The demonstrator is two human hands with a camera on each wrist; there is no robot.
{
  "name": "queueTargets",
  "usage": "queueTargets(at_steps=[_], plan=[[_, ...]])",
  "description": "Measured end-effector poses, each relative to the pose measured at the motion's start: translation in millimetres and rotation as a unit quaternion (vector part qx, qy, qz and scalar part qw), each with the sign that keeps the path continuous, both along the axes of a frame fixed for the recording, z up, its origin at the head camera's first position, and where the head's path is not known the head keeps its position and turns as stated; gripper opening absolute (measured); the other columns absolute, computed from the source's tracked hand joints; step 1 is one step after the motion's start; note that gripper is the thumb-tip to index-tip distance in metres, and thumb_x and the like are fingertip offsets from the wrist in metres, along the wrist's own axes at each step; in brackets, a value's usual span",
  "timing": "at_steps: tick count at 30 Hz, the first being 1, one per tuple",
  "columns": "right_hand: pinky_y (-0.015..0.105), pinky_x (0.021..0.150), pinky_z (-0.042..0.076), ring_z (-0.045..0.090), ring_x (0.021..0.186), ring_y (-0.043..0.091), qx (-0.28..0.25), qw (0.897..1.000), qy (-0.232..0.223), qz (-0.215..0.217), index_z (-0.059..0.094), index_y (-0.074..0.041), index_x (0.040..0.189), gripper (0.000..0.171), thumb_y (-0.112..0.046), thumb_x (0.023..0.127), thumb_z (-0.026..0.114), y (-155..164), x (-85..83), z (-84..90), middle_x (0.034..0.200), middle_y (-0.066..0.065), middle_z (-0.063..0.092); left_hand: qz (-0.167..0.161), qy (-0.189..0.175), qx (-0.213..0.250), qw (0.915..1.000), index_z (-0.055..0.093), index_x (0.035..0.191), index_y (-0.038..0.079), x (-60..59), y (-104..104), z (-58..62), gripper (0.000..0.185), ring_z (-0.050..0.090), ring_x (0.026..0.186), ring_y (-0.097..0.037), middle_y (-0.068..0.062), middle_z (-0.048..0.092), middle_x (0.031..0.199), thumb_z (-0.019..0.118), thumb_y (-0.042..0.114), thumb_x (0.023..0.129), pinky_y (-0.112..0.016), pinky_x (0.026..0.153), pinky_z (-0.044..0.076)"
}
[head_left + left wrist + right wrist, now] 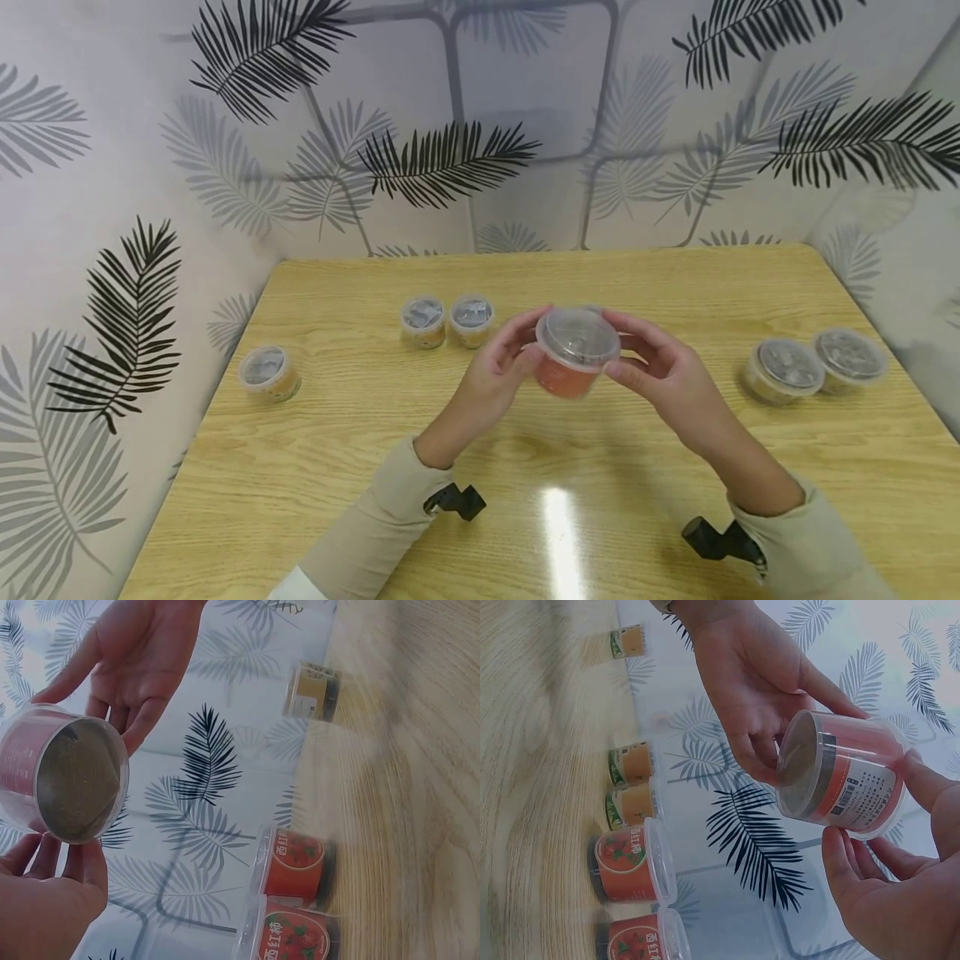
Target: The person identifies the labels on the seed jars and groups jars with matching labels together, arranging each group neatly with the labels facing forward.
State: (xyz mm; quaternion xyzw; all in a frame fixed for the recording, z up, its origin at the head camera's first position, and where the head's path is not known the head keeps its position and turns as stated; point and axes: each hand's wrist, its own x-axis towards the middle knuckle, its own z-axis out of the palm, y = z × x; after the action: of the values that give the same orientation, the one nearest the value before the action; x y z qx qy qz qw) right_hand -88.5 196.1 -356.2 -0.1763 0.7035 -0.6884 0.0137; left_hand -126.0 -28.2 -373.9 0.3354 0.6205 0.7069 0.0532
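**Left grip point(480, 387) and right grip point(678, 387) curled round one red tub point(566, 381), held above the bench point(315, 467)**

Leaf-patterned wall covering point(525, 100) fills the back and both sides. Below it is the wood-grained bench, a bright streak of light point(561, 542) on its near part. Two beige sleeves point(367, 525) reach in from the near edge.

Fingers and thumbs of both hands bend round the tub, parted only as far as its width, one hand on each side. It is tilted above the middle of the bench, its clear lid point(579, 337) facing the head camera and its dull grey base point(79, 780) showing to the wrist cameras.

Two other red tubs point(622, 866) stand side by side on the bench beyond it. From the head they are mostly hidden; the greyish edge behind the held lid is probably one of theirs.

Smaller-looking yellow-labelled tubs stand around: a right pair point(786, 368) close together, a back pair point(423, 325) left of the middle, and a single tub point(279, 383) near the left edge.

Black wrist units point(455, 502) sit at the cuffs. On the held tub's side is a white panel point(870, 791) with a barcode point(845, 796), its print too fine to read.
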Motion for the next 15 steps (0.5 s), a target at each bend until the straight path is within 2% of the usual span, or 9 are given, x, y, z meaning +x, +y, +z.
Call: queueTargets(at_steps=[5,9,15], plan=[[0.025,0.092,0.045,0.047,0.119,0.019,0.000,1.000,0.003,0.008,0.040,-0.002,0.139,0.048,0.002,0.092,0.054,-1.5,1.8,1.4,0.135,0.012,0.043,-0.006,-0.001,0.013,0.9999,0.037,0.139,0.004,-7.1,1.5,-12.3,0.060,0.044,0.121,-0.023,-0.011,0.044,0.135,0.053,0.039,0.093,-0.038,0.101,0.039],[0.025,0.094,0.043,0.043,0.123,0.019,0.010,0.999,0.001,0.030,0.034,-0.004,0.143,0.052,0.000,0.094,0.052,-1.7,2.7,1.0,0.141,0.013,0.037,-0.027,-0.006,0.019,0.9994,0.034,0.140,0.003,-8.6,3.1,-14.5,0.064,0.042,0.123,-0.024,-0.013,0.041,0.136,0.057,0.037,0.091,-0.038,0.104,0.035],[0.027,0.092,0.046,0.043,0.124,0.021,0.010,0.998,-0.033,0.060,0.025,-0.007,0.147,0.062,0.000,0.093,0.054,-2.7,4.6,-1.7,0.146,0.015,0.027,-0.062,-0.039,0.017,0.9972,0.029,0.143,0.003,-6.4,6.5,-14.5,0.073,0.039,0.125,-0.023,-0.013,0.035,0.138,0.061,0.037,0.086,-0.039,0.105,0.032]])
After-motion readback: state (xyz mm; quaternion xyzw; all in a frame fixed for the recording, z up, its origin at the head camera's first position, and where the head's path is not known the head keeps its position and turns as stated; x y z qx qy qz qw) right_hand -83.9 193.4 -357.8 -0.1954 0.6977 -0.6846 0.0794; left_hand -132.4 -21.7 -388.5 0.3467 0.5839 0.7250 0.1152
